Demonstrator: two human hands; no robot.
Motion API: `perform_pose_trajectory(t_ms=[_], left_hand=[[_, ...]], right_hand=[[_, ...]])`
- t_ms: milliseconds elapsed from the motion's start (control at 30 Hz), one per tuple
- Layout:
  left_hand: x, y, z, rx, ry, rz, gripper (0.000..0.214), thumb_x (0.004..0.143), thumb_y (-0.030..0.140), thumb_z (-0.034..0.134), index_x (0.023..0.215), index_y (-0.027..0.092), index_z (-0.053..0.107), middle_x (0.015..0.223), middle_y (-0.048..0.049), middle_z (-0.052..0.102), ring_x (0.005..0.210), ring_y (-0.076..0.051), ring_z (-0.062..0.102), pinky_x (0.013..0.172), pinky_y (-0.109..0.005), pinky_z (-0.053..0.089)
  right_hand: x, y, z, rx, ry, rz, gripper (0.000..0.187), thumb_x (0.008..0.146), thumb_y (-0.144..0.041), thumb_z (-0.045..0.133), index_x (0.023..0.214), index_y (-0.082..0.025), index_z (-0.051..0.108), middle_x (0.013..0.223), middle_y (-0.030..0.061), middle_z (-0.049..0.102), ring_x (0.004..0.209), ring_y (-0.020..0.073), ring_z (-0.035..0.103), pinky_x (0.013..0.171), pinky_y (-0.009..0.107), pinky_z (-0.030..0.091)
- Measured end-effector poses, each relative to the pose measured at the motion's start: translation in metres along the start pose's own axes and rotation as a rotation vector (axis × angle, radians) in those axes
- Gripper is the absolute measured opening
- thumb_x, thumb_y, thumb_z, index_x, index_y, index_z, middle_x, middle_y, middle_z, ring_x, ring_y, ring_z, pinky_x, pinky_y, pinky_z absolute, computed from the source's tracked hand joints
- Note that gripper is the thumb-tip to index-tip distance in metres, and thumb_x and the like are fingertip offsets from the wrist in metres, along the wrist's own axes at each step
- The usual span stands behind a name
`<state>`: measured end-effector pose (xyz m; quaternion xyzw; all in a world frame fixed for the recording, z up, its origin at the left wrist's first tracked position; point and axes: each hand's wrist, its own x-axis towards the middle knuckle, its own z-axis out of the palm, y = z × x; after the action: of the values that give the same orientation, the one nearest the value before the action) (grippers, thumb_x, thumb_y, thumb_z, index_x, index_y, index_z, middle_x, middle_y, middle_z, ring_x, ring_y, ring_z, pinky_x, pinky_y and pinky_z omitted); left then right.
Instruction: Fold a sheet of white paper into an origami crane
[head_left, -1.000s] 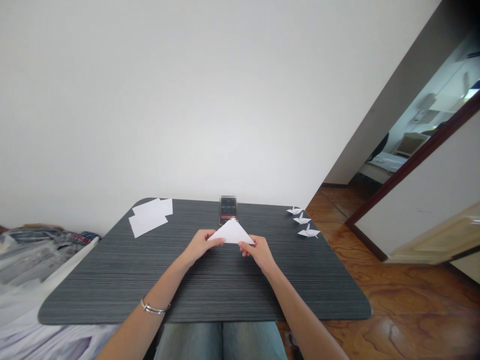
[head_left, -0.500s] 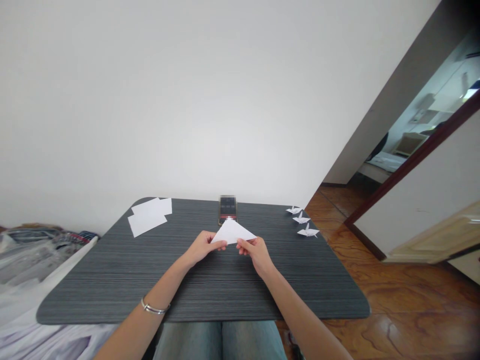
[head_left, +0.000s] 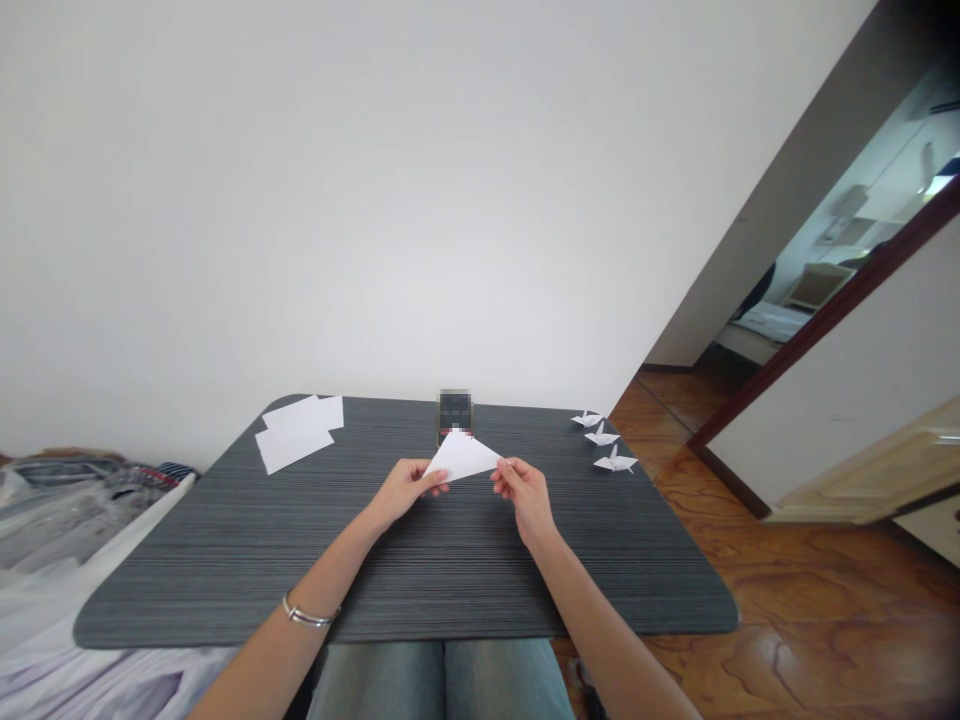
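1. Paper triangle just this side of the smartphone
2. Left hand: grip pinching the triangle's left corner
3. Right hand: grip pinching its right corner
4. Origami cranes right of the smartphone

Dark table: white sheets left, phone back, paper cranes right.

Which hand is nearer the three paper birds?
Right. The right hand, pinching the folded paper's right corner, is left of the paper birds; the left hand, holding its left end, is farther left.
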<state>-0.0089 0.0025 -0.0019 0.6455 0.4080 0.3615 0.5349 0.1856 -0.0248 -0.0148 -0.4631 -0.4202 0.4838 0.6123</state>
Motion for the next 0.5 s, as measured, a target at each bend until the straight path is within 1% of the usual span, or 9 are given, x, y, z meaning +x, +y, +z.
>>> perform_pose_trajectory(t_ms=[100, 167, 267, 400, 500], left_hand=[[0.0012, 0.0015, -0.0016, -0.092, 0.026, -0.016, 0.045, 0.078, 0.049, 0.04, 0.073, 0.009, 0.061, 0.063, -0.0059, 0.062, 0.051, -0.01, 0.05, 0.045, -0.019, 0.034], [0.0017, 0.0017, -0.0025, -0.142, 0.052, -0.023, 0.046, 0.079, 0.049, 0.037, 0.071, 0.01, 0.059, 0.058, -0.0044, 0.06, 0.049, -0.01, 0.049, 0.045, -0.019, 0.033], [0.0015, 0.0012, -0.0027, -0.179, 0.049, -0.045, 0.041, 0.078, 0.047, 0.041, 0.07, 0.01, 0.057, 0.052, -0.0019, 0.057, 0.044, -0.008, 0.046, 0.042, -0.017, 0.03], [0.0001, -0.0001, -0.0024, -0.198, -0.005, -0.06, 0.038, 0.077, 0.045, 0.044, 0.072, 0.01, 0.057, 0.06, -0.0028, 0.06, 0.042, -0.007, 0.047, 0.039, -0.016, 0.024], [0.0001, -0.0015, -0.003, -0.191, -0.003, -0.06, 0.035, 0.077, 0.044, 0.046, 0.07, 0.011, 0.056, 0.055, -0.0006, 0.057, 0.041, -0.007, 0.047, 0.039, -0.016, 0.023]], right_hand=[[0.0001, 0.0004, -0.0001, 0.013, 0.012, -0.017, 0.025, 0.069, -0.039, 0.059, 0.06, -0.015, 0.058, 0.055, -0.0006, 0.057, 0.043, 0.0075, 0.046, 0.04, 0.019, 0.03], [0.0001, 0.0008, 0.0002, 0.028, 0.004, -0.019, 0.024, 0.07, -0.037, 0.059, 0.06, -0.015, 0.058, 0.055, -0.0013, 0.057, 0.044, 0.0069, 0.046, 0.04, 0.018, 0.03], [0.0, 0.0012, 0.0008, 0.035, -0.011, -0.014, 0.022, 0.071, -0.035, 0.059, 0.061, -0.016, 0.059, 0.055, -0.0019, 0.057, 0.044, 0.0065, 0.046, 0.041, 0.018, 0.03], [-0.0001, 0.0013, 0.0008, 0.037, -0.005, -0.01, 0.021, 0.07, -0.035, 0.059, 0.062, -0.016, 0.059, 0.056, -0.0016, 0.058, 0.044, 0.0068, 0.046, 0.041, 0.018, 0.03], [0.0003, 0.0015, 0.0004, 0.036, -0.002, -0.015, 0.021, 0.071, -0.035, 0.059, 0.063, -0.015, 0.059, 0.056, -0.0013, 0.058, 0.044, 0.007, 0.047, 0.041, 0.018, 0.03]])
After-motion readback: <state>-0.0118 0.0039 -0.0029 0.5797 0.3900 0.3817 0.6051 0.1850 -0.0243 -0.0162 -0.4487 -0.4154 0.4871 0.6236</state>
